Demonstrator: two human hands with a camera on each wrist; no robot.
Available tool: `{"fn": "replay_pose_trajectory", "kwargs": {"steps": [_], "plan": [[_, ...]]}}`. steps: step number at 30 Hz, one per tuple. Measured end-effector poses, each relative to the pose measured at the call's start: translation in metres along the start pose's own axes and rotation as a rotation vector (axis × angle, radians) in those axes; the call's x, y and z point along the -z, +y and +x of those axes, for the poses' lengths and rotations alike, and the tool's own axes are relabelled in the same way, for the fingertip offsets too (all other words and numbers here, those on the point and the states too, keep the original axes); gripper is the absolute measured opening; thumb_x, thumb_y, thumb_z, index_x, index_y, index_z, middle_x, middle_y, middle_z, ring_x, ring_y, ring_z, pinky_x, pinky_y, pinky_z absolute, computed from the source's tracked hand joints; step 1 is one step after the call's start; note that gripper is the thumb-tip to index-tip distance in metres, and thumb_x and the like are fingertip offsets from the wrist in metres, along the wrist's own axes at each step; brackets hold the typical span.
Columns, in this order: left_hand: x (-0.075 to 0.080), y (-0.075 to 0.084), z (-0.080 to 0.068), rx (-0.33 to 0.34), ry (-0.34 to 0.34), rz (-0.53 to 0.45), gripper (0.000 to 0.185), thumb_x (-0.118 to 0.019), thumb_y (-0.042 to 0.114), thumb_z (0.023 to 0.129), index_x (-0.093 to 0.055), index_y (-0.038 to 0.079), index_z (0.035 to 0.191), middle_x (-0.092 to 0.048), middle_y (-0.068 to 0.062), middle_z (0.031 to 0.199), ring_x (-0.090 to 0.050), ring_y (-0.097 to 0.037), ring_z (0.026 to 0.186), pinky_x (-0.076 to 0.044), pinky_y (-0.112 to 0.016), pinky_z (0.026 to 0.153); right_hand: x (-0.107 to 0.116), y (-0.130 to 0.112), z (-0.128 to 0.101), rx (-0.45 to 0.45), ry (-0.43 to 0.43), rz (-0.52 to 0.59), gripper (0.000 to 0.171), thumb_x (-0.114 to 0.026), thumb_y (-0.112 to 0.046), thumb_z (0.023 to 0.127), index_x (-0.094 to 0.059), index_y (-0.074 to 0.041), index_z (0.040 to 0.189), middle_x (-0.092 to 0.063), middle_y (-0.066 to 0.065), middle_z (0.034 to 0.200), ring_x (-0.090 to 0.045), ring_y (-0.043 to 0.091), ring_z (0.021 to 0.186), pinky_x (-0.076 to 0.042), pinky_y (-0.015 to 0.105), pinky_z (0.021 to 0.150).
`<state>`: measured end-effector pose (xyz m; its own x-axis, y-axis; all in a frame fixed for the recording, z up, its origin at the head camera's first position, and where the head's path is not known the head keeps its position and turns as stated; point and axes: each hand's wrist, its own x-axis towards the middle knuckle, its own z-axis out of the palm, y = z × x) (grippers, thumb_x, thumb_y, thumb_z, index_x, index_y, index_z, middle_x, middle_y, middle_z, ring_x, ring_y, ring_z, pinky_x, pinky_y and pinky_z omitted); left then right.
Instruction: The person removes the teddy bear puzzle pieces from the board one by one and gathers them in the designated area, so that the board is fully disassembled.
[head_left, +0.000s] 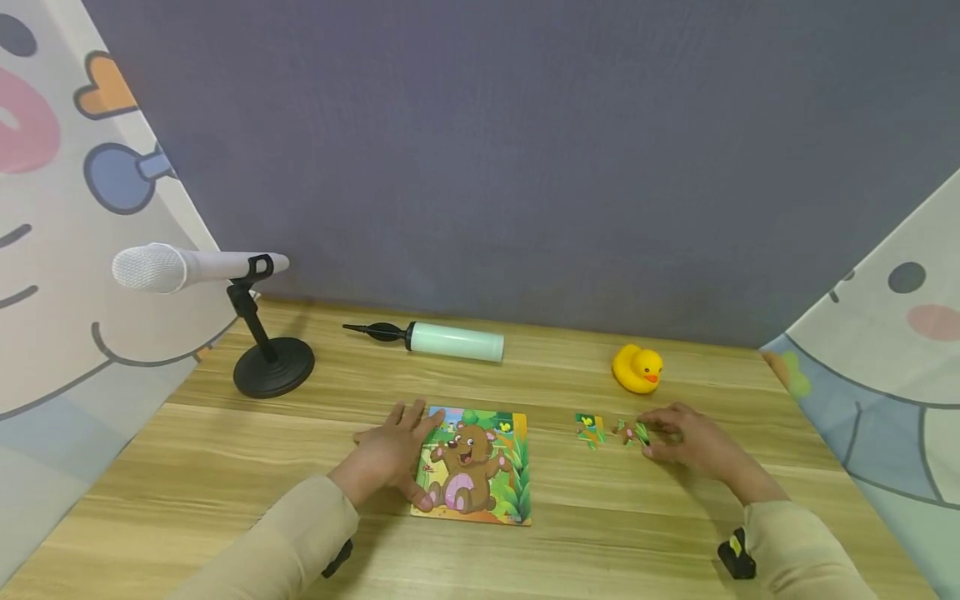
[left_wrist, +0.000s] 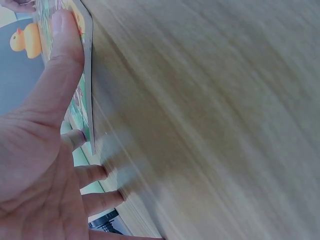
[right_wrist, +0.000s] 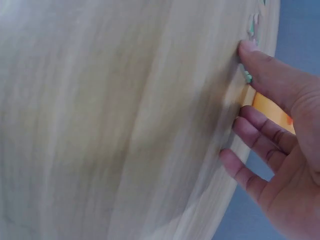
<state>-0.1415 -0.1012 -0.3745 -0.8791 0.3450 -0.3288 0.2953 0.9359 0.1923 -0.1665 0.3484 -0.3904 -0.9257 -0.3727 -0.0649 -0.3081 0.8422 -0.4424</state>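
A square jigsaw puzzle [head_left: 468, 467] with a brown bear picture lies on the wooden table. My left hand [head_left: 393, 454] rests over its left side with fingers spread. The thumb lies across its lower left edge, and the index fingertip meets the upper edge in the left wrist view. To the right, my right hand [head_left: 686, 437] is lowered beside small loose puzzle pieces [head_left: 628, 431], thumb and index finger apart on either side of a green one [right_wrist: 247, 75]. Its other fingers touch the table in the right wrist view. More loose pieces [head_left: 589, 428] lie left of that hand.
A yellow rubber duck [head_left: 637, 369] sits behind the right hand. Toward the back lies a mint-green hand pump [head_left: 456, 342] with a black nozzle. At the left, a white microphone [head_left: 202, 267] is clipped to a black desk stand [head_left: 273, 367]. A grey panel [head_left: 510, 167] rises behind the table.
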Motion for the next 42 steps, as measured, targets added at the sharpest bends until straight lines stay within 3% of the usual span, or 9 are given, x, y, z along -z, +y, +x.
{"fn": "replay_pose_trajectory", "kwargs": {"steps": [10, 17, 26, 35, 42], "plan": [[0.000, 0.000, 0.000, 0.002, 0.002, -0.008, 0.125, -0.094, 0.050, 0.057, -0.033, 0.010, 0.159, -0.023, -0.025, 0.164, -0.025, -0.052, 0.146, -0.043, -0.084, 0.080, -0.002, -0.019, 0.000, -0.021, 0.071, -0.010, 0.049, -0.081, -0.029, 0.088, -0.067, -0.004, 0.127, -0.061, 0.020, 0.121, -0.065, 0.039, 0.104, -0.054, 0.060, 0.083], [0.000, 0.000, 0.000, 0.001, 0.000, -0.013, 0.125, -0.094, 0.049, 0.057, -0.033, 0.010, 0.159, -0.023, -0.025, 0.164, -0.024, -0.052, 0.147, -0.042, -0.084, 0.080, -0.015, -0.050, -0.001, 0.018, 0.127, 0.012, 0.041, -0.082, -0.027, 0.087, -0.071, -0.006, 0.121, -0.066, 0.008, 0.110, -0.065, 0.026, 0.094, -0.056, 0.044, 0.074], [0.000, 0.000, 0.000, -0.001, 0.005, -0.022, 0.125, -0.094, 0.048, 0.057, -0.033, 0.009, 0.159, -0.023, -0.026, 0.163, -0.024, -0.053, 0.147, -0.042, -0.084, 0.080, -0.033, -0.090, -0.001, 0.059, 0.134, 0.132, 0.038, -0.078, -0.032, 0.090, -0.073, -0.009, 0.121, -0.067, 0.002, 0.112, -0.062, 0.020, 0.095, -0.052, 0.031, 0.073], [0.001, 0.001, -0.001, 0.005, 0.004, -0.028, 0.125, -0.094, 0.048, 0.057, -0.034, 0.009, 0.158, -0.023, -0.026, 0.163, -0.023, -0.053, 0.147, -0.041, -0.084, 0.081, -0.051, -0.128, 0.000, 0.040, 0.115, 0.219, 0.032, -0.080, -0.033, 0.089, -0.074, -0.013, 0.113, -0.066, -0.002, 0.114, -0.060, 0.020, 0.099, -0.053, 0.038, 0.081], [0.000, 0.000, 0.000, 0.009, 0.002, -0.026, 0.125, -0.094, 0.048, 0.056, -0.034, 0.010, 0.159, -0.023, -0.026, 0.163, -0.023, -0.052, 0.147, -0.041, -0.085, 0.082, -0.062, -0.151, 0.002, 0.051, 0.071, 0.242, 0.033, -0.081, -0.034, 0.087, -0.075, -0.012, 0.112, -0.064, -0.002, 0.111, -0.059, 0.022, 0.101, -0.052, 0.033, 0.079]]}}
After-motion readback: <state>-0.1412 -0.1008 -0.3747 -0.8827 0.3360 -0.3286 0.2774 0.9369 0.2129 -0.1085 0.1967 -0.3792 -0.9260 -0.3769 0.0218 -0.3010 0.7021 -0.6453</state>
